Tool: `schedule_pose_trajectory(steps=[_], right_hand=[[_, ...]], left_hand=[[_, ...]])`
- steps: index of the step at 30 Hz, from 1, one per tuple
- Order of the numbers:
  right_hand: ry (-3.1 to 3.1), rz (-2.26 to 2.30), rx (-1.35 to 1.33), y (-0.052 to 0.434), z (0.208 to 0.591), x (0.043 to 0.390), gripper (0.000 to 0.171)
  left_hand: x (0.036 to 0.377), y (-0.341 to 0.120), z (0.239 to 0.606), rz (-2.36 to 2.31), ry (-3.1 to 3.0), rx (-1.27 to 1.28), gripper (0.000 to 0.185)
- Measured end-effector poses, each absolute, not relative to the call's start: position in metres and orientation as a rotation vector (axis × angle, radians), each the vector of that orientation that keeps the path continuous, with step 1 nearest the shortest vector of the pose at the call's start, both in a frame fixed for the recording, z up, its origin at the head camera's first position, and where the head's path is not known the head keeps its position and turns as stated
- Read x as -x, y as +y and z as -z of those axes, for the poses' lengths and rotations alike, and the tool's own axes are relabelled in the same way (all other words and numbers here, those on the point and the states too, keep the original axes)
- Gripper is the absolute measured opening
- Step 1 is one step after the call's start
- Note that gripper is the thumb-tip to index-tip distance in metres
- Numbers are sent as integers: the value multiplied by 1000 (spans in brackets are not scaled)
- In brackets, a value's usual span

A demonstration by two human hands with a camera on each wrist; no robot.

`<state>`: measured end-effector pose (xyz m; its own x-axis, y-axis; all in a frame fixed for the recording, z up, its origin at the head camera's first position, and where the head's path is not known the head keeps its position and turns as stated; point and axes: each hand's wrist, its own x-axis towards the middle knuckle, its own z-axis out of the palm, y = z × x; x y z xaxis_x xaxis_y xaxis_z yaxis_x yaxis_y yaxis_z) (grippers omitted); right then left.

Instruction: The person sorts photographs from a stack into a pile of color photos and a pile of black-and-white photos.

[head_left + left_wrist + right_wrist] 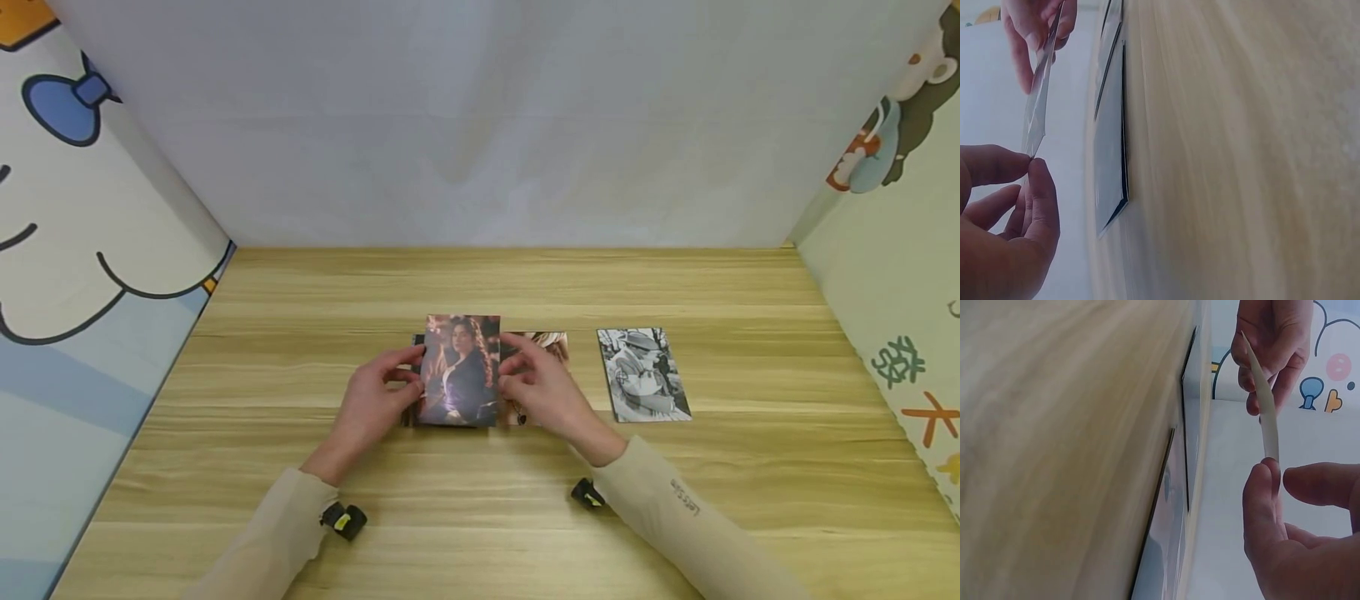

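A colour photo print (460,375) of a person with a long braid is held up above the table between both hands. My left hand (377,398) pinches its left edge between thumb and fingers. At the opposite edge, my right hand (546,387) holds it the same way. Seen edge-on in the left wrist view, the raised print (1038,106) stands apart from the prints below. Under it lies a brown-toned photo (558,340), mostly covered by the print and right hand. A darker photo (408,412) shows only a strip beside the left hand.
A black-and-white photo (645,375) of a person in a hat lies to the right of the hands. The wood-grain table (480,517) meets a white backdrop (480,167) behind. Cartoon-printed panels (97,208) stand at both sides.
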<state>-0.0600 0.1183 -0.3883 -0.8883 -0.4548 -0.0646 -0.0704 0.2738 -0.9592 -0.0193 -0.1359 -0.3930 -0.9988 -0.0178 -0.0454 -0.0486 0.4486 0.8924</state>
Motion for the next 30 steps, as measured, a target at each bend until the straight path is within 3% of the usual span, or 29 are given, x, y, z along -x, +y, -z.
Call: schedule_pose_trajectory(steps=[30], right_hand=[[2202,1547,490,102,396,63,70]], left_hand=[[21,-152,395,-1537,2683,104,47]])
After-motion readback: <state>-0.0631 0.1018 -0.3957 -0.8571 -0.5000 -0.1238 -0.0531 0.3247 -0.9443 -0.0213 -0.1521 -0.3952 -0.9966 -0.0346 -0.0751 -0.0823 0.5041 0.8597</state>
